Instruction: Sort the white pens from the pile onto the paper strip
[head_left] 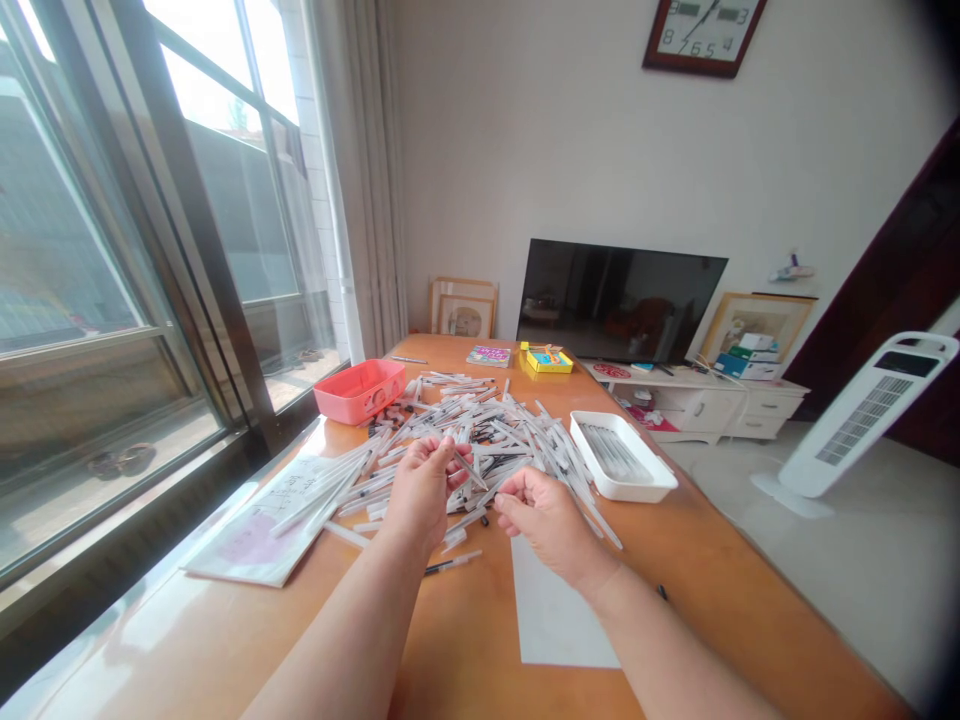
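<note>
My left hand [424, 490] is closed around a slim pen [471, 470], whose tip points down and to the right. Close by, my right hand [546, 520] is pinched just beside that tip; whatever its fingertips hold, if anything, is too small to make out. Beyond both hands spreads a big heap of loose pens and clear pen barrels [480, 415], some with black caps or ends. A dark-tipped pen [452, 563] lies in front of the heap, and a sheet of white paper [562, 620] is partly covered by my right forearm.
A white tray [660, 490] holding pen parts stands right of the heap. Behind it on the left is a red plastic box [352, 405]. A booklet [247, 550] lies at left, partly under pens. At the far end are a yellow box [551, 366] and a colourful booklet [487, 356].
</note>
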